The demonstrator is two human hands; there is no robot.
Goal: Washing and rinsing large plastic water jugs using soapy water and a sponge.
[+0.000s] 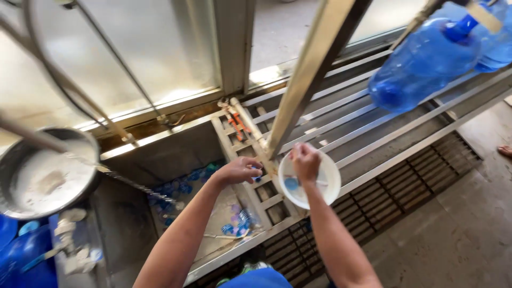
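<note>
The left hand (241, 170) is curled shut around a small blue cap (256, 169), held over the metal frame (250, 186) beside the trough. The right hand (305, 161) pinches the upper rim of one round white bowl (325, 184), which holds a blue cap (291, 184) and rests at the near edge of the slatted steel rack (362, 125). Many more loose blue caps (184, 186) lie in the sunken trough left of the hands. Two large blue water jugs (421, 64) lie at the rack's far right; the slats between are bare.
</note>
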